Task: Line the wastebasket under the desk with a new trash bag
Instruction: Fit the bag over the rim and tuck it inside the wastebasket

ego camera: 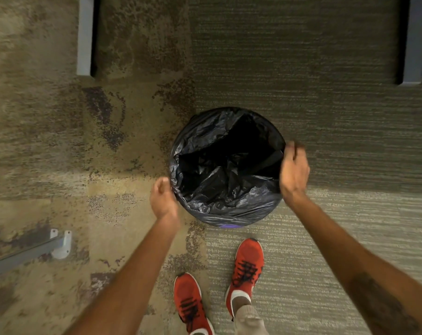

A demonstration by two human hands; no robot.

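A round wastebasket [229, 226] stands on the carpet, and only a purple strip of its wall shows at the near side. A black trash bag [205, 134] lines it, folded out over the rim, crumpled and sagging inside. My left hand [162, 198] hovers at the near-left rim with loosely curled fingers, just touching the bag's edge and holding nothing. Over on the right rim, my right hand [294, 170] has its thumb inside and its fingers, blurred by motion, over the bag's edge.
Two grey desk legs [85, 37] [414, 39] rise at the far left and far right. A grey bar with a white bracket [61, 245] lies at the lower left. My red shoes [247, 267] stand just behind the basket.
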